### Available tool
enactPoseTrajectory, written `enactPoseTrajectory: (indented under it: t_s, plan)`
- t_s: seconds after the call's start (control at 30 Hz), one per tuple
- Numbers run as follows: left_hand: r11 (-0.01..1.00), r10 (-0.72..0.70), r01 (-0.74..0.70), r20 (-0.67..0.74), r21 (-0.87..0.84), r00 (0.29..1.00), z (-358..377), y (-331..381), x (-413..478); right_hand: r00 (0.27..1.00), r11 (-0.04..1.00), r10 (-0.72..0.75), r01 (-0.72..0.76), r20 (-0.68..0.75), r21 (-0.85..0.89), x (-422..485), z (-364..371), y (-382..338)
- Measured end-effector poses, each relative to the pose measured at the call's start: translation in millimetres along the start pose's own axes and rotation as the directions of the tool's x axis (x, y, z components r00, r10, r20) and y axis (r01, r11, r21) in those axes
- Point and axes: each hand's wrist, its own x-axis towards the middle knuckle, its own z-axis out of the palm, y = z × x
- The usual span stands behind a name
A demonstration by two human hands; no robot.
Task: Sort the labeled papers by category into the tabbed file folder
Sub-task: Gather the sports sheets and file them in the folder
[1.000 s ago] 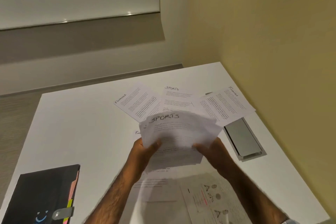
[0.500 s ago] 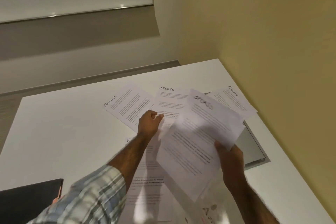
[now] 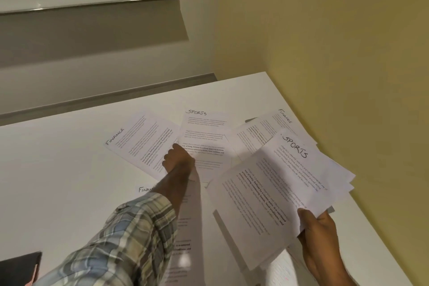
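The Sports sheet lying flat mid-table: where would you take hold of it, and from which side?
Probably its near left edge, coming from the left. The Sports sheet lies flat, so a hand must get under an edge, and its right side is blocked by the stack of papers held in the right hand. The left hand is at that left edge.

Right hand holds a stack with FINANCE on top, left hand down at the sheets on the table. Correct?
No. Head view: the stack in the right hand has SPORTS on top, not FINANCE. Left hand is at the table sheets.
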Motion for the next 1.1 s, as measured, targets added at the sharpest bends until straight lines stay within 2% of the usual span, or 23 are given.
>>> enactPoseTrajectory:
  t_s: [0.13, 0.23, 0.33, 0.47, 0.57, 0.67, 0.73, 0.83, 0.97, 1.0, 1.03, 1.1]
  plan:
    - [0.981, 0.109, -0.106, 0.012, -0.162, 0.994, -15.0, -7.8, 0.9, 0.999, 1.0, -0.03, 0.03, -0.011, -0.004, -0.6, -8.0, -0.2]
    - [0.933, 0.195, -0.202, -0.053, -0.298, 0.979, -41.0, -12.1, -11.9, 0.999, 1.0, -0.03, 0.03, -0.034, -0.004, -3.2, -14.3, -6.9]
    - [0.881, 0.224, -0.246, -0.102, -0.403, 0.969, -79.1, -24.5, -34.8, 0.998, 0.998, -0.04, 0.038, -0.046, -0.045, -5.9, -18.3, -18.4]
    - [0.779, 0.165, -0.21, -0.13, -0.591, 0.978, -142.3, -68.5, -85.7, 0.994, 0.991, -0.113, 0.113, 0.008, -0.07, -22.3, -17.6, -37.8]
    - [0.683, 0.145, -0.145, -0.062, -0.716, 0.988, -179.8, -106.0, -144.8, 0.992, 0.99, -0.111, 0.115, 0.054, -0.085, -32.2, -12.7, -43.0]
    - [0.642, 0.136, -0.068, 0.026, -0.764, 0.99, -186.8, -132.3, -202.3, 0.987, 0.991, -0.082, 0.096, 0.14, -0.096, -49.7, -1.1, -40.7]
    - [0.622, 0.126, -0.041, 0.047, -0.782, 0.991, -178.9, -140.9, -235.8, 0.964, 0.99, -0.082, 0.108, 0.252, -0.093, -68.3, 8.7, -37.3]
    - [0.643, 0.095, -0.002, 0.077, -0.766, 0.993, -166.0, -147.8, -276.0, 0.91, 0.999, -0.018, 0.029, 0.414, -0.02, -96.3, 22.1, -34.0]
    - [0.816, 0.081, -0.046, 0.035, -0.577, 0.996, -163.2, -164.7, -299.3, 0.852, 0.999, 0.036, -0.044, 0.523, 0.002, -125.8, 34.1, -42.2]
    - [0.824, 0.09, -0.043, 0.055, -0.566, 0.994, -167.4, -167.5, -300.2, 0.834, 0.999, 0.037, -0.049, 0.55, 0.009, -130.6, 35.4, -43.9]
    - [0.794, 0.121, -0.027, 0.113, -0.607, 0.986, -173.9, -168.2, -301.3, 0.822, 0.999, 0.041, -0.054, 0.568, 0.005, -136.6, 36.4, -46.8]
    - [0.641, 0.214, 0.096, 0.298, -0.761, 0.93, -183.5, -169.3, -300.6, 0.802, 0.999, 0.051, -0.047, 0.596, -0.022, -147.1, 37.9, -51.4]
